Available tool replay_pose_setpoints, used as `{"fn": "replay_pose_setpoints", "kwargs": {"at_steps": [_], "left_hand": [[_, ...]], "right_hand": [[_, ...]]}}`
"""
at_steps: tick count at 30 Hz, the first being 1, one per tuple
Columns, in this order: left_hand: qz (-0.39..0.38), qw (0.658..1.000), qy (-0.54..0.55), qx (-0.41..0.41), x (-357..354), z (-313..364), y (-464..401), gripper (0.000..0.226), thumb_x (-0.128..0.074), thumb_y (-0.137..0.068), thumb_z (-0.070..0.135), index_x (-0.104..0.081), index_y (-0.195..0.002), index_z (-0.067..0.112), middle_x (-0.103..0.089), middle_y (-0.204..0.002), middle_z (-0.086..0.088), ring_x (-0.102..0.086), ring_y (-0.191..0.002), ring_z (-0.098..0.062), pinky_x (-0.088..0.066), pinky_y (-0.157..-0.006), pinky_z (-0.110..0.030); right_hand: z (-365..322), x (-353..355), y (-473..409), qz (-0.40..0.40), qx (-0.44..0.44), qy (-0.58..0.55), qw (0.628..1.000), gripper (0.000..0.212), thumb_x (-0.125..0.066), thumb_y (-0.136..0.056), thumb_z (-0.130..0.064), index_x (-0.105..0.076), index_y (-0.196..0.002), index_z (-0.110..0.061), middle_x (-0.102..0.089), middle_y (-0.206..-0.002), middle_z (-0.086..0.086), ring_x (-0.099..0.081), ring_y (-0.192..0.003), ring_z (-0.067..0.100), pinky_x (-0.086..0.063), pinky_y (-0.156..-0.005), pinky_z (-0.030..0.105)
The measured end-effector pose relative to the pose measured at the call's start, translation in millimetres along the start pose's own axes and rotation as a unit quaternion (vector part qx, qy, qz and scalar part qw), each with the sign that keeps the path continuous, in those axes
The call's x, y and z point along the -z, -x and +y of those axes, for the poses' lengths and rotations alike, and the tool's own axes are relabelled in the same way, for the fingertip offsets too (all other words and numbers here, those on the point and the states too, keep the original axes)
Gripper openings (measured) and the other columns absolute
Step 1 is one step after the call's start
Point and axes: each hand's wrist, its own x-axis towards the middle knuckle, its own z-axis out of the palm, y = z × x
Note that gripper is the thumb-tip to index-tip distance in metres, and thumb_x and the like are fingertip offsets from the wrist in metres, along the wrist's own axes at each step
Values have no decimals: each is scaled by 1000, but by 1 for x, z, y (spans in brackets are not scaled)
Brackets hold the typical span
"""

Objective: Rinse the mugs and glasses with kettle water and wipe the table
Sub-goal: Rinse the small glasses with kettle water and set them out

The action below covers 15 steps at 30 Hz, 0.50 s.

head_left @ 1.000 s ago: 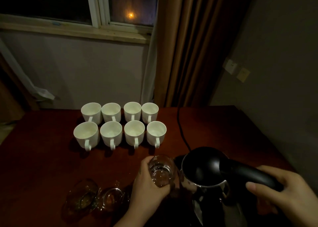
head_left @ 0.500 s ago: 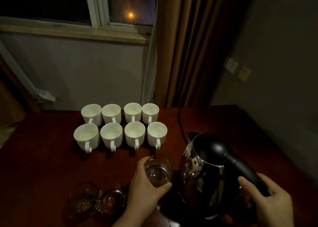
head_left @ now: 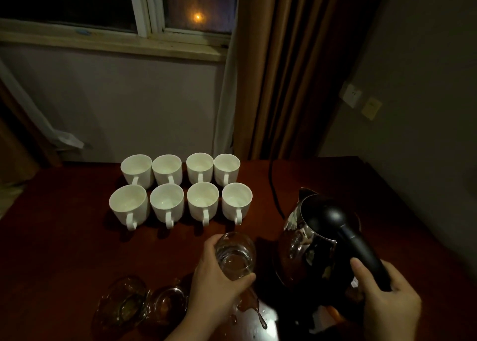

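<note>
Nearest the camera, a wet patch of spilled water point(head_left: 254, 315) shines on the dark reddish-brown wooden table point(head_left: 59, 250), between the two wrists. Just left of it, two clear drinking glasses point(head_left: 144, 302) lie close together near the front edge; the dim light hides whether they rest on their sides or merely tilt.

The left hand point(head_left: 216, 281) is wrapped around a third clear glass tumbler point(head_left: 236, 256), fingers on its left side and the thumb across its near lower wall. The tumbler stands above and slightly right of the palm, mouth up and leaning a little away from the person, with some water in its bottom.

The right hand point(head_left: 387, 302) is closed around the lower end of the black handle of a shiny steel electric kettle with a black lid point(head_left: 312, 247). The kettle body sits up and to the left of that hand, just beside the tumbler. Its handle runs diagonally from the hand up toward the lid, and the spout points away from the person, toward the far wall. Whether its base touches the table is unclear.

Farther back, eight white ceramic mugs point(head_left: 180, 188) stand upright in two rows of four, handles facing the person. A black power cord point(head_left: 272, 185) runs past the mugs' right side toward the brown curtain point(head_left: 284, 69). Beyond is the window point(head_left: 129, 7).
</note>
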Motion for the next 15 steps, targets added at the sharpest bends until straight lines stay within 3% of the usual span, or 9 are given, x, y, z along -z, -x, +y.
{"fn": "replay_pose_setpoints", "kwargs": {"at_steps": [2, 5, 8, 10, 12, 15], "left_hand": [[0, 1000, 0, -3, 0, -1, -1, 88, -88, -54, 24, -32, -119, 42, -51, -118, 10, -53, -108, -11, -45, -92, -27], [2, 1000, 2, -4, -1, -3, -3, 88, -88, -52, 24, -33, -118, 43, -53, -117, 10, -54, -107, -11, -46, -92, -28], [4, 1000, 5, -1, 0, -6, -6, 88, -88, -51, 25, -32, -115, 47, -52, -118, 10, -54, -107, -11, -46, -93, -30], [6, 1000, 3, -5, 0, -7, -8, 83, -88, -50, 26, -35, -109, 50, -53, -117, 11, -54, -107, -11, -47, -93, -31], [2, 1000, 5, -3, 0, -8, -10, 82, -88, -51, 26, -35, -108, 50, -53, -116, 13, -55, -106, -9, -47, -92, -30], [-3, 1000, 7, -3, 0, -10, -12, 84, -88, -52, 26, -32, -110, 51, -53, -116, 13, -54, -105, -6, -45, -89, -26]], "right_hand": [[0, -5, -1, 14, 12, -6, 1000, 21, -69, -79, -14, -57, -68, -28, -56, -67, 10, -52, -62, 24, -43, -55, 21], [2, -8, -5, 40, 21, -7, 999, 17, -69, -79, -17, -60, -67, -25, -56, -64, 11, -51, -54, 21, -39, -44, 10], [8, -9, -7, 47, 29, -6, 998, 24, -70, -78, -18, -63, -67, -38, -58, -65, 7, -53, -53, 12, -38, -45, 6], [8, -9, -7, 47, 34, -7, 998, 27, -70, -77, -20, -62, -67, -44, -58, -62, 3, -54, -57, 12, -39, -47, 5], [10, -10, -10, 47, 33, -1, 998, 23, -69, -79, -18, -60, -66, -35, -57, -63, 2, -55, -63, 20, -39, -47, 8], [9, -13, -13, 34, 39, 6, 999, 24, -67, -81, -18, -55, -68, -35, -56, -69, 2, -53, -64, 18, -41, -54, 19]]}}
